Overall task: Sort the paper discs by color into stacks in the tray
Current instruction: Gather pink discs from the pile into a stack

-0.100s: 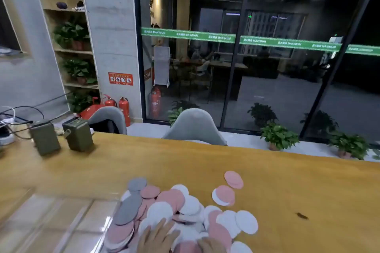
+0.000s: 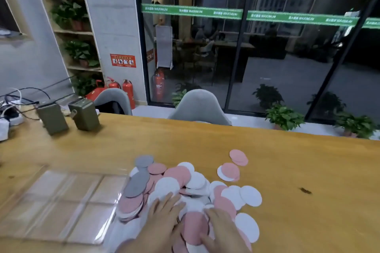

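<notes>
Head view: both hands are down on the heap of paper discs (image 2: 185, 189) at the near edge of the table (image 2: 287, 170). The left hand (image 2: 164, 217) is laid flat on white discs, fingers (image 2: 167, 201) straight and spread. The right hand (image 2: 222, 230) is set on a pink disc (image 2: 194, 228), thumb against its near rim; whether it is pinched or only pressed cannot be told. Pink, white and grey discs are mixed and overlapped throughout, with two pink strays (image 2: 238, 157) lying apart on the far right. The clear divided tray (image 2: 61, 201) sits just left of the heap, its right edge touched and partly overlapped by discs; nothing sorted can be seen in its compartments.

For this step, one color is probably best fanned out with flat fingers, then a single disc slid free by its rim, since thin paper tends to lift in clumps. The discs leaning on the tray wall should be eased back first, or they may be knocked in unsorted. Open wood is offered right of and beyond the heap for spreading; the near edge is close, so sweeps toward the body risk spills.
</notes>
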`<state>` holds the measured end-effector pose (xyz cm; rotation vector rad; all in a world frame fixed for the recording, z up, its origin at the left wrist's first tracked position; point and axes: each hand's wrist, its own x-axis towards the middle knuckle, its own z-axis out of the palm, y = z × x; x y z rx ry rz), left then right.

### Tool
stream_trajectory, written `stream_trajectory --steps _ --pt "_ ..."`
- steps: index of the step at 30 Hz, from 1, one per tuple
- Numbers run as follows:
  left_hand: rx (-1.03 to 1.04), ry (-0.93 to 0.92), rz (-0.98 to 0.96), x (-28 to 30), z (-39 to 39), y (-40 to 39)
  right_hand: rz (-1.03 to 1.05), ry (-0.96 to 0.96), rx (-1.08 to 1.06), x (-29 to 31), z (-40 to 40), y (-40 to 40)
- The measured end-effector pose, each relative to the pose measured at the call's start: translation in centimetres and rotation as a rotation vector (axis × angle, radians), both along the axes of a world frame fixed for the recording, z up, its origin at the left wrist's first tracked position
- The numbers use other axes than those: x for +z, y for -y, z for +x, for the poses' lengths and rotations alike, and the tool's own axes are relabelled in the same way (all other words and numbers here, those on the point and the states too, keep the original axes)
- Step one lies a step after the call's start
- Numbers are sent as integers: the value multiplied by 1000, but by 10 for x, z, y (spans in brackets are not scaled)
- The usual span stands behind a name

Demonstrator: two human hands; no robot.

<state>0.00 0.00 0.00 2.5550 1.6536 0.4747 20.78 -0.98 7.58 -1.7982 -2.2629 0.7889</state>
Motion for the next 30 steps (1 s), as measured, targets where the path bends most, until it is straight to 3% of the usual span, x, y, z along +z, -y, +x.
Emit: stream_trajectory --steps 1,3,5,8,14,19,24,28,30 --pt "-5 -3 -92 25 1 5 59 20 50 5 0 1" --pt "73 17 -64 54 -2 7 120 9 38 -4 2 3" --pt "126 -76 -147 49 -1 8 95 -30 9 -16 -5 10" --pt "49 51 -207 40 -1 9 116 -44 -13 -20 -9 10" --pt "35 100 -143 40 3 13 283 -53 -63 -26 -11 14" --pt "-7 235 -98 39 6 12 248 -336 -95 -12 -22 14" --pt "-46 762 -84 52 1 10 257 -665 -159 -5 -33 14" --pt "136 1276 -107 60 -4 20 401 -635 -149 -18 -33 9" --pt "231 1439 -82 56 -7 24 472 -578 -109 -25 -32 9"
